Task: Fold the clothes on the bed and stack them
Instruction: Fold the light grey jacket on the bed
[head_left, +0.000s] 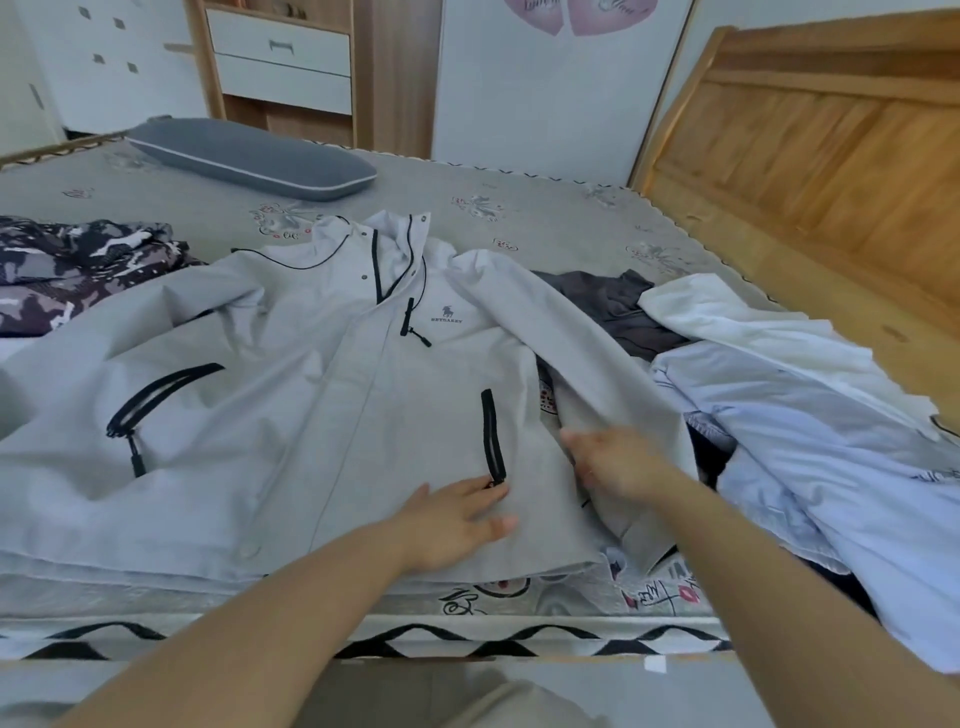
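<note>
- The left hand (457, 512) lies flat, fingers straight and together, on the grey jacket (291, 395) near its hem, beside a black pocket zip (492, 436).
- The right hand (615, 460) seems to grip the jacket's sleeve (566, 332); its fingers are blurred.
- The jacket lies spread at the bed (545, 208) edge; open mattress lies beyond its collar.
- Its chest logo appears to read "BETRAEEY".
- White clothes (810, 395) are heaped on the right.

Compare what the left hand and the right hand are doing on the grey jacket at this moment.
The left hand lies flat with straight fingers, pressing the grey jacket near its hem beside the black pocket zip; the right hand has fingers curled round the sleeve. The left rests on the jacket's front panel; the right works at its side edge, nearer the white clothes. Both touch the same jacket.
</note>
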